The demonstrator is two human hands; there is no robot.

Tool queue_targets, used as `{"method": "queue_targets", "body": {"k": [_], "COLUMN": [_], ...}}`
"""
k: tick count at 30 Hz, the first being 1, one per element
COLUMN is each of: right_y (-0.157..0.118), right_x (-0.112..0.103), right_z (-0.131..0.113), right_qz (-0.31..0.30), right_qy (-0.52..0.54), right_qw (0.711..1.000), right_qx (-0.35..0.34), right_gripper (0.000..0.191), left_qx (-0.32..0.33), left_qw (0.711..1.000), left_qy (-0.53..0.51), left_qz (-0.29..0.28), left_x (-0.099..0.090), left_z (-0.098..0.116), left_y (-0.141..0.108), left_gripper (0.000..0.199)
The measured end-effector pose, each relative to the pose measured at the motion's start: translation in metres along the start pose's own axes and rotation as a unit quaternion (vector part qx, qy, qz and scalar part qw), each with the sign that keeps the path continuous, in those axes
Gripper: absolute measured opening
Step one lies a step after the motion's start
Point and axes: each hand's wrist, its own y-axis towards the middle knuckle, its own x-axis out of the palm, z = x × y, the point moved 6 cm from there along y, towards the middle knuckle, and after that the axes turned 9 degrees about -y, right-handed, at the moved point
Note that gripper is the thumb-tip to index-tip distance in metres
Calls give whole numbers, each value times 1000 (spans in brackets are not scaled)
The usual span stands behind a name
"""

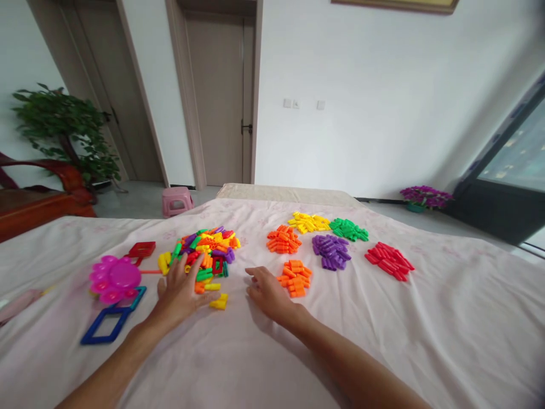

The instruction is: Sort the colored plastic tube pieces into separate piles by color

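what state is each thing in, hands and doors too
left hand, fingers spread, at the mixed pile
right hand, open, nothing seen in it
mixed pile, colours jumbled
yellow pile, unmixed
green pile, unmixed
purple pile, unmixed
red pile, unmixed
far orange pile, unmixed
near orange pile, unmixed
blue frame, lying flat
pink stool, upright
centre door, shut
left door, shut
cloth, creased

A pink stool (177, 202) stands near 2 doors (216, 96), with purple flowers (426, 196) farther right.
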Motion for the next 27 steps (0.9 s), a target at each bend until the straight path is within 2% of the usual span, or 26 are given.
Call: {"method": "queue_targets", "body": {"k": [2,5,9,16,20,23,27], "right_y": [7,16,17,17,13,15,38], "right_x": [6,11,16,20,19,11,-5], "right_z": [0,4,13,22,20,13,4], "right_qz": [3,22,59,100,117,108,59], "right_qy": [-20,-35,-11,22,23,7,-77], "right_qw": [1000,999,998,994,993,994,995], "right_qx": [3,10,31,35,21,2,7], "right_gripper": [53,53,50,51,55,60,58], "left_qx": [-3,-5,11,54,104,93,-49], "left_qw": [1000,1000,998,995,986,978,963], "left_qy": [-3,-6,-7,6,6,-3,-7], "left_qz": [-11,18,57,81,128,189,265], "left_x": [13,23,29,34,18,-7,-30], "left_z": [11,27,43,56,61,46,-6], "left_y": [-17,-22,-1,42,54,61,68], "left_gripper": [111,107,97,78,56,45,52]}}
